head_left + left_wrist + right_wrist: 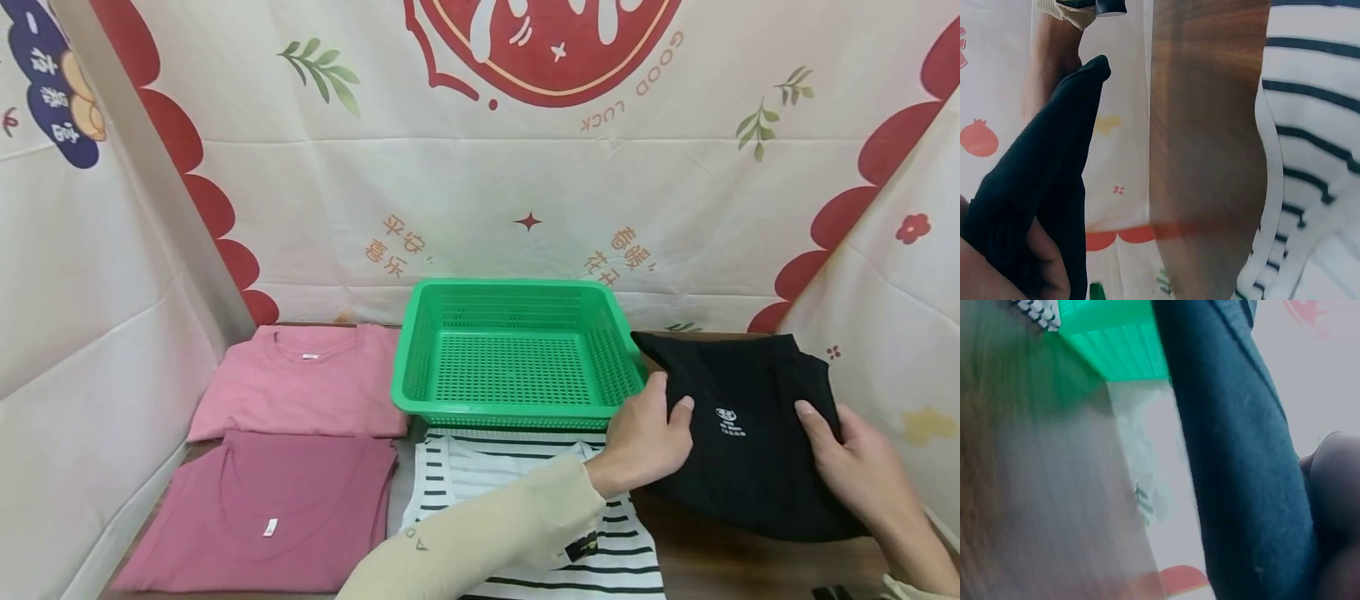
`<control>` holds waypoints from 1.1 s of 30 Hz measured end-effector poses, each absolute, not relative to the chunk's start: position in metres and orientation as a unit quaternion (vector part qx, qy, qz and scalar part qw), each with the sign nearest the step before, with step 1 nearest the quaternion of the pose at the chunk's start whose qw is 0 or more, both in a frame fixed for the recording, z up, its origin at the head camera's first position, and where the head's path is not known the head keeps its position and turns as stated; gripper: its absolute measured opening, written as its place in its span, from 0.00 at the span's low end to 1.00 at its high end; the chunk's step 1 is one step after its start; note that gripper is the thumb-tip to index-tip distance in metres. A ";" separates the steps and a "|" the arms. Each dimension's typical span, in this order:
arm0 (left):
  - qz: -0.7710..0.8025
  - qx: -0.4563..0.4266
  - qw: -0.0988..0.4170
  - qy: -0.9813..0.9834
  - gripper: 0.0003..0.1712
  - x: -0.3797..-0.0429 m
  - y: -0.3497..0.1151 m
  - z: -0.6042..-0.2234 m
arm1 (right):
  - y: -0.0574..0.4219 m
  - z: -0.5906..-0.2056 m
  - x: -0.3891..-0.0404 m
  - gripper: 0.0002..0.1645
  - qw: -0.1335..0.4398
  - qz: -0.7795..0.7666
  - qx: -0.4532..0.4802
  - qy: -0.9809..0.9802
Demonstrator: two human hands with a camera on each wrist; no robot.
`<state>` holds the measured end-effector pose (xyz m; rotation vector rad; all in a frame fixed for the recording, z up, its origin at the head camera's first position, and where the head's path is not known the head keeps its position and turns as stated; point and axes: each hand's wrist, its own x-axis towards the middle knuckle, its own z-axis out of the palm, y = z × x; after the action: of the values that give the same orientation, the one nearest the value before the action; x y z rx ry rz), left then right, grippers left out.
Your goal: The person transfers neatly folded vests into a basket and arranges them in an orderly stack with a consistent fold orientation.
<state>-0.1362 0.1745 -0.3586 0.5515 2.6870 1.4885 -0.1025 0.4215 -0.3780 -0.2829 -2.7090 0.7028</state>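
Both hands hold a folded black garment (738, 479) with a small white print, on the right in the head view. My left hand (651, 429) grips its left edge, thumb on top, beside the basket's right corner. At the opposite edge, my right hand (862, 467) grips it with the thumb over the cloth. In the left wrist view the dark cloth (1035, 156) slants up from the table, left fingers (1047, 259) curled under it. The right wrist view shows the cloth (1241, 456) edge-on, above the tabletop, with part of the right hand (1338, 481) beside it.
A green basket (506, 415) stands at the back middle. In front lies a striped white-and-black top (600, 575), partly under my left sleeve (480, 533). Folded pink (315, 392) and mauve (300, 508) shirts lie at left. Printed cloth walls (465, 192) enclose the wooden table (705, 558).
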 end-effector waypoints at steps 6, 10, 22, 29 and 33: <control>0.476 0.178 -0.020 0.861 0.24 -0.147 0.160 -0.353 | 0.404 -0.369 -0.113 0.26 0.162 0.271 -0.080 -0.945; 0.477 0.181 -0.031 0.859 0.23 -0.156 0.147 -0.351 | 0.391 -0.363 -0.122 0.26 0.151 0.282 -0.061 -0.945; 0.485 0.183 -0.039 0.854 0.23 -0.177 0.109 -0.352 | 0.355 -0.354 -0.147 0.27 0.172 0.286 -0.019 -0.943; 0.494 0.165 -0.032 0.853 0.26 -0.188 0.089 -0.354 | 0.333 -0.351 -0.161 0.31 0.162 0.302 -0.004 -0.939; 0.496 0.155 -0.028 0.854 0.27 -0.193 0.076 -0.354 | 0.320 -0.349 -0.172 0.32 0.154 0.311 0.004 -0.938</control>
<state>-0.1929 0.0756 -0.3542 0.4947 2.7317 1.5850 -0.1716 0.3204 -0.3493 0.0113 -2.6880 0.8928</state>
